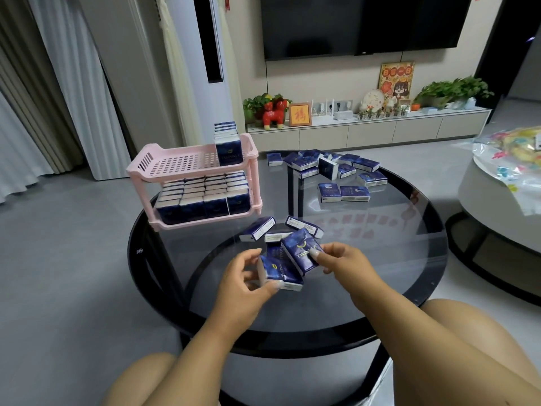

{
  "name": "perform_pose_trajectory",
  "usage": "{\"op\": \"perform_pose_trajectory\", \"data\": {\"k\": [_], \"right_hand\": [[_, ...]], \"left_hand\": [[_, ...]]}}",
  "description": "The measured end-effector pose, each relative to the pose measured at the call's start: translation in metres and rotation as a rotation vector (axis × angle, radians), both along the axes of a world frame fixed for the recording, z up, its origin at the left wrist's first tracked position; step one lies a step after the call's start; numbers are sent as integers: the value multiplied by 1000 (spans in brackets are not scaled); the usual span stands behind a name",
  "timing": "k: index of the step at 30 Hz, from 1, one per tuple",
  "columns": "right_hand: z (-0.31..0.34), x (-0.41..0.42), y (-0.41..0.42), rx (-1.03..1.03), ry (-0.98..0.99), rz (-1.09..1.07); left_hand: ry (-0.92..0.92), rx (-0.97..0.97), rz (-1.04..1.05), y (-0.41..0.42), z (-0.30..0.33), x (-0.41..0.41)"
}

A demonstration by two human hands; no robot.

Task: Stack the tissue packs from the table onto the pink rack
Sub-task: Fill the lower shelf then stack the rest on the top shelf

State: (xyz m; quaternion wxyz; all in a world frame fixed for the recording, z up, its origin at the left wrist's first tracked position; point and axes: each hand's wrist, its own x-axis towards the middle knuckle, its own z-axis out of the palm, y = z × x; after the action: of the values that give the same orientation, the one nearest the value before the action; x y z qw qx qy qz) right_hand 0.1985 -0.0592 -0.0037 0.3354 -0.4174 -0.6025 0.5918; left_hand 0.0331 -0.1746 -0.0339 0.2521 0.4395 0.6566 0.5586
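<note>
**Both hands on tissue packs at the near edge of the glass table**

From my remote seat I see the left hand [244, 276] curled around a dark blue tissue pack [278, 273], thumb under its near end and fingers over the far side. The right hand [342, 263] pinches a second pack [301, 252], thumb pressed on its printed face; this pack is tilted and overlaps the top of the one in the left hand. The two hands sit close together, just above the round glass table [380, 303].

Just behind the hands lies a small loose cluster of packs [270, 228] (three that I can count, some showing their label side). Farther back, two packs [342, 192] lie side by side, and beyond them a larger scattered pile [328, 165] sits at the far rim of the table.

The pink rack [175, 168] stands on the left part of the table. Its lower shelf is filled with packs standing in rows [205, 197]. On its upper shelf a short row of packs [227, 142] stands upright at the right end, while the rest of that perforated shelf shows bare.

Behind the table I see a low white cabinet [366, 128] with a red horse figurine [273, 114] on it.
</note>
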Motion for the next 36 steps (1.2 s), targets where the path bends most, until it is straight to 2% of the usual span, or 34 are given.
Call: {"op": "perform_pose_trajectory", "data": {"k": [4,7,11,14,19,23,27,29,32,36], "right_hand": [[2,3,1,-63,88,45],[0,-1,-6,17,67,142],[-11,-14,-16,118,60,158],[-23,-20,-17,257,-61,144],[-25,-20,4,549,-201,-44],[-27,-22,17,665,-499,72],[-27,-28,23,752,-697,157],[-27,-27,25,751,-674,155],[-27,-22,21,755,-475,74],[-19,-14,10,710,-199,2]], "left_hand": [[-196,70,-36,-4,5,-6],[-252,78,-68,-4,6,-8],[-304,70,-83,-5,5,-10],[-242,50,-24,-4,4,-7],[-171,166,88,-3,6,-12],[-11,184,144,-5,8,-20],[18,99,92,-4,6,-16],[30,73,100,-4,4,-16],[71,41,154,-3,1,-24],[-81,92,100,-2,5,-23]]}}
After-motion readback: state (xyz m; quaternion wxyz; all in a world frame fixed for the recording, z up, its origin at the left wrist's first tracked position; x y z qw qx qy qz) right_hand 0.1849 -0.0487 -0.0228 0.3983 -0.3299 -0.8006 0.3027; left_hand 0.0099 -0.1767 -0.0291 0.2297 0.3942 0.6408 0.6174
